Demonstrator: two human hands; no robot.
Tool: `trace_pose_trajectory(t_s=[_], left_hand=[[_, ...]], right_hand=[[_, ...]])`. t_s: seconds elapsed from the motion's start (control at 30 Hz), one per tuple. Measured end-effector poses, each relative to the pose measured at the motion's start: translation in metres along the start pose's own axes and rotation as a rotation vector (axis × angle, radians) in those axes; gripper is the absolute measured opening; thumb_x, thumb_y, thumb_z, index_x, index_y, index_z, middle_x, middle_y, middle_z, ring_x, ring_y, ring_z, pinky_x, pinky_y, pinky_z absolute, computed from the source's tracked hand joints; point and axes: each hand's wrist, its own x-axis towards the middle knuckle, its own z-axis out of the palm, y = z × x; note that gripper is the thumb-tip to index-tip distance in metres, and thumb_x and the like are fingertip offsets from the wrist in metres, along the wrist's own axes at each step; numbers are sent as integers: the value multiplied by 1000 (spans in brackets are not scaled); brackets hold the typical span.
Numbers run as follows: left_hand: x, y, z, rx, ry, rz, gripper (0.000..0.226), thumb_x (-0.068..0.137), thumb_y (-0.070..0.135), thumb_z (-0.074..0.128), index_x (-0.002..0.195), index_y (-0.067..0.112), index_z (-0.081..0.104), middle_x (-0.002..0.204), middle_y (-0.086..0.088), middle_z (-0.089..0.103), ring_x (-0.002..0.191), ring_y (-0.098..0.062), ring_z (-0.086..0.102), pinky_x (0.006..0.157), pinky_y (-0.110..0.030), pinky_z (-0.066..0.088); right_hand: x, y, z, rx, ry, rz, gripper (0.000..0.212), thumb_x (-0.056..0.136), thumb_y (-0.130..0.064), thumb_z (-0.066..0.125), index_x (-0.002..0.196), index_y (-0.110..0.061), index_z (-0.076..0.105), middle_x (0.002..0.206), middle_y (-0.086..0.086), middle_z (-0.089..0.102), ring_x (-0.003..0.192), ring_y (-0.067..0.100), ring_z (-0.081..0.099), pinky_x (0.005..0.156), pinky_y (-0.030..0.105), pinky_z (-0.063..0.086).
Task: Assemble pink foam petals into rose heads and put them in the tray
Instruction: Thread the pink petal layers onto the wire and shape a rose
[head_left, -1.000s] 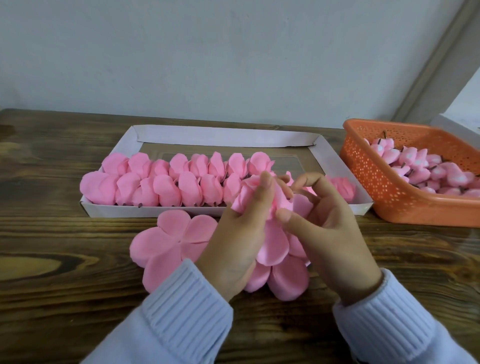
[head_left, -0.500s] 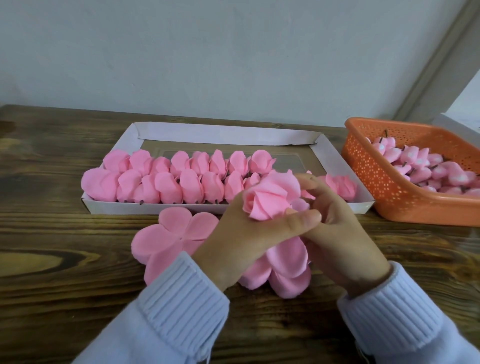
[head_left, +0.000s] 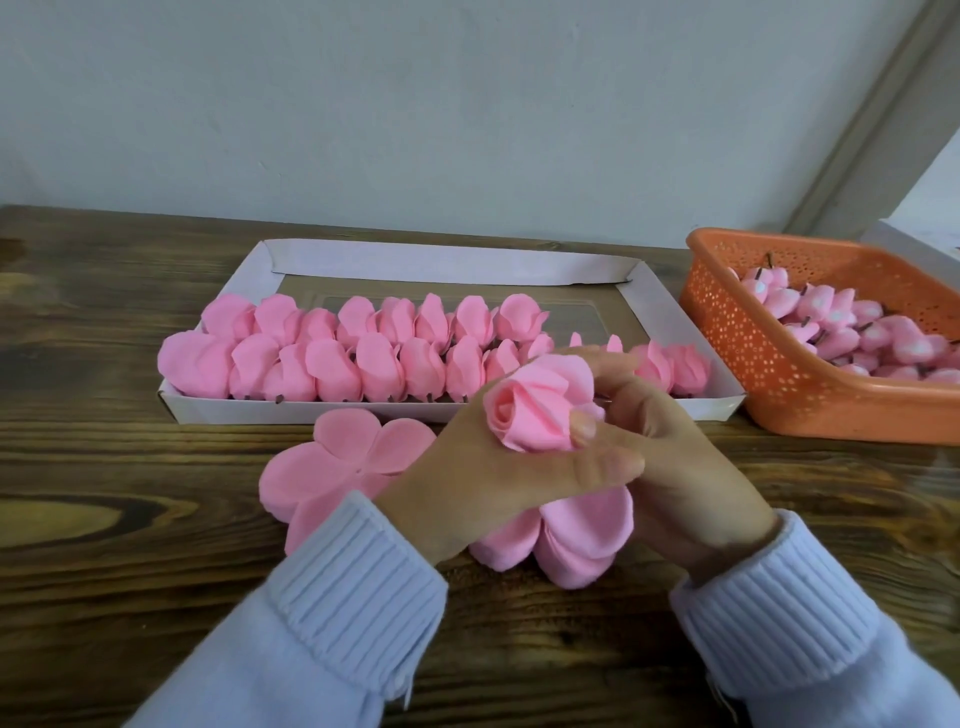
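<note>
A pink foam rose head (head_left: 535, 408), its petals wrapped round a bud, is held above the table in front of the white tray (head_left: 675, 312). My left hand (head_left: 498, 478) grips it from the left with thumb and fingers curled round its base. My right hand (head_left: 675, 457) holds it from the right and behind. Loose outer petals (head_left: 576, 535) hang below the two hands. A flat pink petal piece (head_left: 337, 462) lies on the table to the left of my hands. Two rows of finished rose heads (head_left: 363, 353) fill the tray's front half.
An orange perforated basket (head_left: 753, 374) at the right holds several small pink buds (head_left: 841, 332) with dark stems. The wooden table (head_left: 104, 519) runs to a grey wall behind the tray. A white box edge (head_left: 914, 249) shows behind the basket.
Petals that were spread between my fingers are now wrapped tightly round the bud, and the rose head has turned to face the camera. Both hands stay in the same place.
</note>
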Motion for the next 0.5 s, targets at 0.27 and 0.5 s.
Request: trace_pose_trajectory(t_s=[0.27, 0.5], left_hand=[[1, -12, 4, 60, 304, -3, 38, 76, 41, 61, 104, 18, 71, 105, -4, 72, 108, -17, 65, 97, -38, 49], [2, -13, 1, -100, 438, -16, 48, 71, 44, 66, 113, 22, 70, 106, -7, 73, 108, -21, 66, 98, -42, 46]], right_hand=[[1, 2, 1, -5, 59, -21, 40, 73, -2, 64, 112, 1, 56, 102, 19, 65, 93, 29, 63, 84, 37, 54], [-1, 3, 3, -415, 316, -130, 10, 88, -7, 65, 97, -11, 67, 71, 5, 67, 58, 22, 56, 45, 22, 45]])
